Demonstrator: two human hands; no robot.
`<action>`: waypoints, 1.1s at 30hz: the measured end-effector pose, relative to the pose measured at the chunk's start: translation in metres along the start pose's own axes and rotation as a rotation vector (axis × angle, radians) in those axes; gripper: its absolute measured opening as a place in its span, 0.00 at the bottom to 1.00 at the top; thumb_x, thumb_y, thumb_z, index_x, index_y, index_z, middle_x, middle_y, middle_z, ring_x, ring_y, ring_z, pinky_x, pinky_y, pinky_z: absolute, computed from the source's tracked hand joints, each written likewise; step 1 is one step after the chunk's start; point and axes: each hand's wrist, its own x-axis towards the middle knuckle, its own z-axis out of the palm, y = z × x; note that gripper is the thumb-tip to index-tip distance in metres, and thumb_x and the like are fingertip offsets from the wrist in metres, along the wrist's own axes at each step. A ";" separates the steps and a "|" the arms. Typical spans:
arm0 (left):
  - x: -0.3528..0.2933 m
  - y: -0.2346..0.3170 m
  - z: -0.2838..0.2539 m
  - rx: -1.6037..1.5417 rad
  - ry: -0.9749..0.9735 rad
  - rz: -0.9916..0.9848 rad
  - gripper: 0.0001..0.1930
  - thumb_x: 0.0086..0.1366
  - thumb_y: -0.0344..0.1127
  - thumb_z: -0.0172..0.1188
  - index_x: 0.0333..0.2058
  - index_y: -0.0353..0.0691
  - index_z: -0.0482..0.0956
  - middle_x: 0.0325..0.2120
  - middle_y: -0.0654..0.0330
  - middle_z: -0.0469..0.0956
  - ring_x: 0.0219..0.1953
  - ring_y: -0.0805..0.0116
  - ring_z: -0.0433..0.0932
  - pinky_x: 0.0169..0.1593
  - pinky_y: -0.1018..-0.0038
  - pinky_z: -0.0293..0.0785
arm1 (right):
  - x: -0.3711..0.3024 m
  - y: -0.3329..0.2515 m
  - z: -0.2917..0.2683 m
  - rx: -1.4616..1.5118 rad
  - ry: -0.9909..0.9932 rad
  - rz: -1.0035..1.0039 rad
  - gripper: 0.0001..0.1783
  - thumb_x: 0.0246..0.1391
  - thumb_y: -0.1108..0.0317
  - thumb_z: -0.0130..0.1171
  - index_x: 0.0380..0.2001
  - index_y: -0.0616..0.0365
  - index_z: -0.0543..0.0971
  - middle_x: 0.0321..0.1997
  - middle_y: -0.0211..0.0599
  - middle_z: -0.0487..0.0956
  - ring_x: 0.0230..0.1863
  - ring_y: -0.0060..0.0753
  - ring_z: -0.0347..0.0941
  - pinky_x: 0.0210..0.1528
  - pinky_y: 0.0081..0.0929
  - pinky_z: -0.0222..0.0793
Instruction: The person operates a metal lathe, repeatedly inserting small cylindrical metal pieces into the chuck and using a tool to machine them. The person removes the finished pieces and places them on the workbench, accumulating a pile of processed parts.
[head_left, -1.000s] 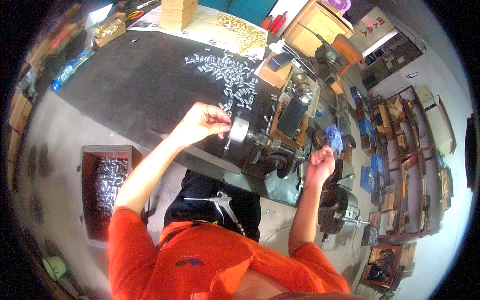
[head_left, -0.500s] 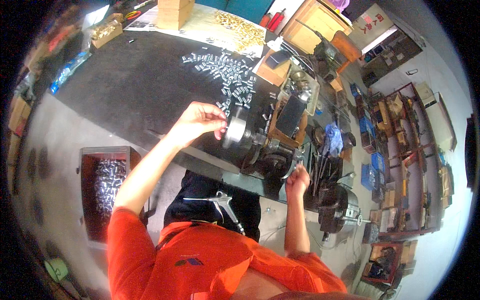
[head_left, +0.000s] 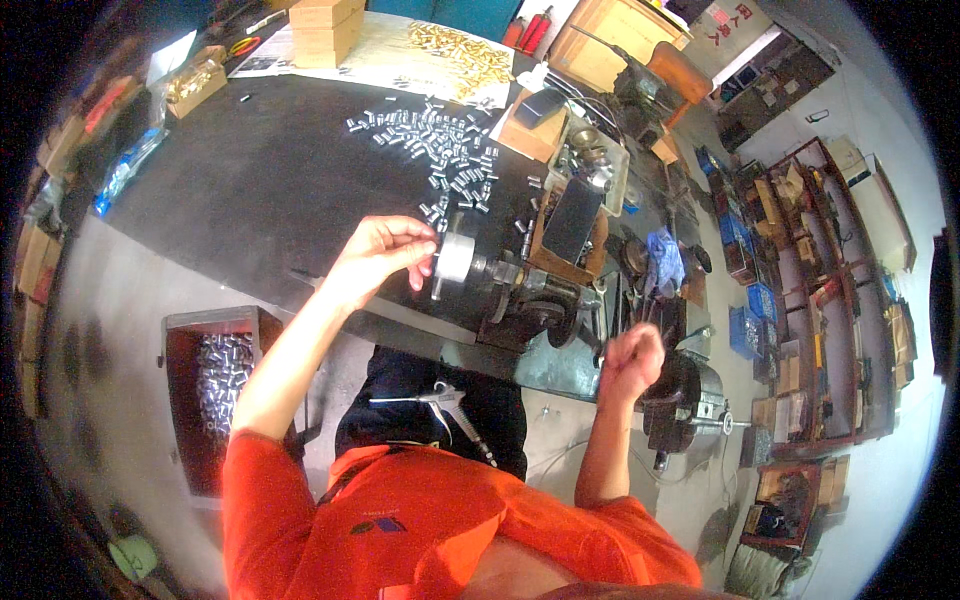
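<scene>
- The right hand (head_left: 632,360) is sitting farther right of the machine's dark wheel (head_left: 546,309) than half a second ago, while the left hand (head_left: 385,257) is staying by the chuck; the chuck is looking less blurred now.
- The cylindrical metal chuck (head_left: 456,260) is standing out from the left end of the bench-mounted spindle machine (head_left: 515,287), its long axis running roughly left to right and its outer face pointing toward the left fingertips.
- The left hand is lying nearest, just beyond that face: thumb and fingertips are drawing nearly together against it. Whether they are pinching a small part or merely touching, I cannot tell.
- The right hand is hanging clear of the wheel, on the machine's opposite side; its fingers are curling, but blur is hiding how tightly, and whether anything is inside.
- Small metal sleeves (head_left: 435,138) are lying scattered on the black bench top (head_left: 240,205) beyond the chuck.
- An air blow gun (head_left: 445,403) is resting on the person's lap.
</scene>
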 end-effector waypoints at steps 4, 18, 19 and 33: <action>0.003 0.002 0.004 -0.025 0.001 -0.011 0.09 0.54 0.28 0.56 0.31 0.28 0.72 0.20 0.57 0.73 0.20 0.74 0.72 0.22 0.81 0.70 | -0.013 0.035 -0.033 -0.040 0.109 0.289 0.10 0.46 0.64 0.47 0.16 0.57 0.68 0.12 0.23 0.58 0.11 0.16 0.50 0.10 0.15 0.44; -0.136 0.022 -0.074 0.983 0.442 -0.272 0.07 0.52 0.28 0.53 0.26 0.29 0.75 0.15 0.59 0.74 0.16 0.79 0.70 0.20 0.80 0.67 | 0.043 0.007 0.014 0.001 -0.032 -0.114 0.09 0.50 0.66 0.44 0.23 0.61 0.68 0.11 0.23 0.56 0.11 0.15 0.49 0.12 0.14 0.44; -0.160 0.019 -0.082 1.136 0.469 -0.187 0.06 0.51 0.29 0.55 0.26 0.31 0.76 0.14 0.55 0.74 0.16 0.74 0.72 0.23 0.78 0.68 | 0.031 0.005 0.008 0.047 -0.089 -0.141 0.11 0.50 0.63 0.46 0.22 0.60 0.68 0.12 0.24 0.58 0.10 0.15 0.51 0.10 0.13 0.45; 0.017 -0.028 -0.036 1.459 0.247 0.121 0.08 0.50 0.37 0.53 0.26 0.39 0.75 0.24 0.50 0.75 0.31 0.53 0.74 0.35 0.62 0.69 | 0.020 0.086 -0.038 -0.105 0.336 0.344 0.06 0.47 0.69 0.44 0.24 0.54 0.71 0.17 0.19 0.62 0.12 0.13 0.49 0.13 0.13 0.43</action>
